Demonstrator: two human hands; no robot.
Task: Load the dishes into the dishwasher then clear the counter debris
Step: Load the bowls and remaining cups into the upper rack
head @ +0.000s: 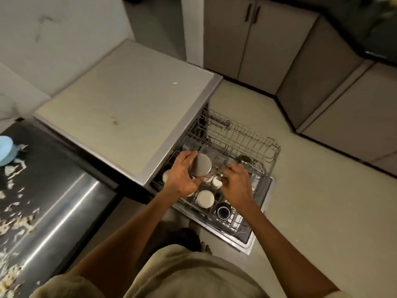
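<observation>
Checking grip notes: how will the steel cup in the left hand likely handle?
The steel cup looks rigid and probably light, since the left hand holds it alone. Its smooth metal may be slippery. Round-sided, it could roll if laid down in the rack.

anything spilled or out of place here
Yes. Pale food scraps are strewn over the dark counter at left, near a light blue dish, some right by the sink edge. A small stain marks the dishwasher top. The rack itself looks orderly.
</observation>
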